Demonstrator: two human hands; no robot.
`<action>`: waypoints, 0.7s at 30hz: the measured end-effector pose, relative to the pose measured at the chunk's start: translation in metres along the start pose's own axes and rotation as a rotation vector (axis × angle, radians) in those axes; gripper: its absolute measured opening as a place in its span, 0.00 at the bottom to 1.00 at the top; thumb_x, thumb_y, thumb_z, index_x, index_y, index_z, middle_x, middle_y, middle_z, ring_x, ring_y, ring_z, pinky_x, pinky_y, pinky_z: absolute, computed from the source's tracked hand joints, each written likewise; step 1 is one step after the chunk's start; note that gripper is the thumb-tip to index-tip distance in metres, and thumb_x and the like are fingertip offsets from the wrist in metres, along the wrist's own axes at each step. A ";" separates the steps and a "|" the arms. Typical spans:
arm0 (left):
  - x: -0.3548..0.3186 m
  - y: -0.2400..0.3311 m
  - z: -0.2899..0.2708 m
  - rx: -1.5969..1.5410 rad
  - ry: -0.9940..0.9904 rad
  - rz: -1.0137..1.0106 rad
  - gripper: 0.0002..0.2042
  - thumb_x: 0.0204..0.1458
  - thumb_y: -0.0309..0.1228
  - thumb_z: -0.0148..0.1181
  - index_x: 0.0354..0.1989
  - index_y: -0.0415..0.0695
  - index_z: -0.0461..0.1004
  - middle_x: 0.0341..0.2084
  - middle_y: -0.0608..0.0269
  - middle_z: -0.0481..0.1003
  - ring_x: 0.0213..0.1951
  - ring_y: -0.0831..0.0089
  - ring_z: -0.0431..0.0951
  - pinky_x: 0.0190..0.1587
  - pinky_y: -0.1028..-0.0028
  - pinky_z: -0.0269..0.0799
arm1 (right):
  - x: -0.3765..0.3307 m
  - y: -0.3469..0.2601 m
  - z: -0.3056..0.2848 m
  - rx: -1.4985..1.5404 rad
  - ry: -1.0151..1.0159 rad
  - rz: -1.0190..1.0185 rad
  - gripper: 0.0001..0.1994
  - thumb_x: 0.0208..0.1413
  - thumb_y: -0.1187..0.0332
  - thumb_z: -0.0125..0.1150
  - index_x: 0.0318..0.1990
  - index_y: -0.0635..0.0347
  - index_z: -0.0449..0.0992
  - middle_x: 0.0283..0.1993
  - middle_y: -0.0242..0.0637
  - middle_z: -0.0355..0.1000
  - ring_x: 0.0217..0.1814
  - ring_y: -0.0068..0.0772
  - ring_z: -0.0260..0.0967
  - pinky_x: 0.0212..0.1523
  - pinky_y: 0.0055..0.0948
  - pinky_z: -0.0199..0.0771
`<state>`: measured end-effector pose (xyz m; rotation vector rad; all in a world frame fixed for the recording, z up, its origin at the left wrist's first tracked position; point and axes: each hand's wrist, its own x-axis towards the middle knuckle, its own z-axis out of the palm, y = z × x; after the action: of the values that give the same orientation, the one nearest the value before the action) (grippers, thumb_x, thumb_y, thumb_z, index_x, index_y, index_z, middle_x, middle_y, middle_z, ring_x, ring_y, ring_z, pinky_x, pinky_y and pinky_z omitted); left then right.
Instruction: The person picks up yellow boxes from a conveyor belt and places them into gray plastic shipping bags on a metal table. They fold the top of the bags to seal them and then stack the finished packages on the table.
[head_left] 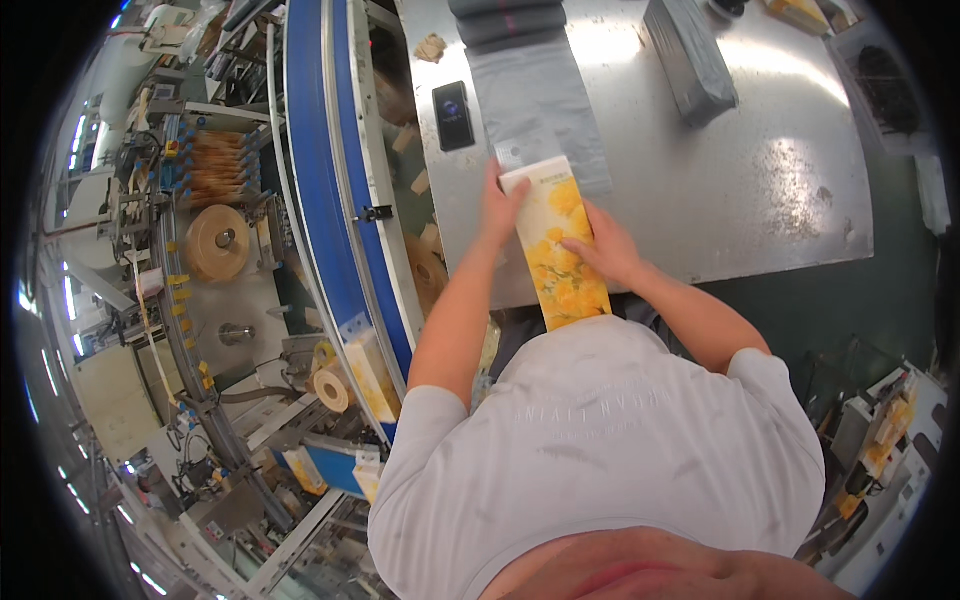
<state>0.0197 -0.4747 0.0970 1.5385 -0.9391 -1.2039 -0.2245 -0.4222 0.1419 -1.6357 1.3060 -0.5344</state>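
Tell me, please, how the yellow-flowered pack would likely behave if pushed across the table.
The pack is probably fairly stiff, as its edges look straight between the left hand and right hand. Its flat face suggests sliding rather than rolling.

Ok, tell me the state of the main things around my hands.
White, yellow-flowered rectangular pack: held between left hand and right hand
Black rectangular phone: face up, screen lit
Grey plastic sheeting: laid flat
Long grey plastic-wrapped block: lying on metal table
Small brown scrap: crumpled
Blue conveyor belt: motion unclear
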 end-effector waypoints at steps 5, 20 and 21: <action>0.013 0.008 0.002 0.085 0.036 0.040 0.36 0.56 0.26 0.71 0.73 0.40 0.61 0.46 0.60 0.78 0.48 0.70 0.79 0.57 0.67 0.75 | 0.041 0.044 -0.036 -0.158 0.094 -0.201 0.15 0.61 0.64 0.66 0.53 0.59 0.80 0.60 0.42 0.77 0.65 0.50 0.71 0.63 0.41 0.73; 0.009 0.053 0.021 1.009 -0.318 0.444 0.29 0.47 0.47 0.76 0.56 0.44 0.82 0.71 0.47 0.60 0.71 0.45 0.60 0.73 0.56 0.59 | 0.095 0.026 -0.050 -0.562 -0.011 -0.222 0.37 0.56 0.68 0.63 0.76 0.47 0.62 0.82 0.23 0.53 0.80 0.51 0.49 0.76 0.56 0.51; 0.006 0.056 0.028 1.079 -0.265 0.493 0.31 0.46 0.48 0.76 0.57 0.43 0.81 0.75 0.45 0.55 0.73 0.43 0.57 0.75 0.55 0.56 | 0.090 0.022 -0.052 -0.567 -0.016 -0.249 0.37 0.55 0.70 0.62 0.76 0.48 0.62 0.82 0.23 0.53 0.80 0.51 0.49 0.76 0.55 0.52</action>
<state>-0.0075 -0.5013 0.1471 1.7482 -2.2252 -0.5187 -0.2467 -0.5248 0.1280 -2.2839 1.3221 -0.3051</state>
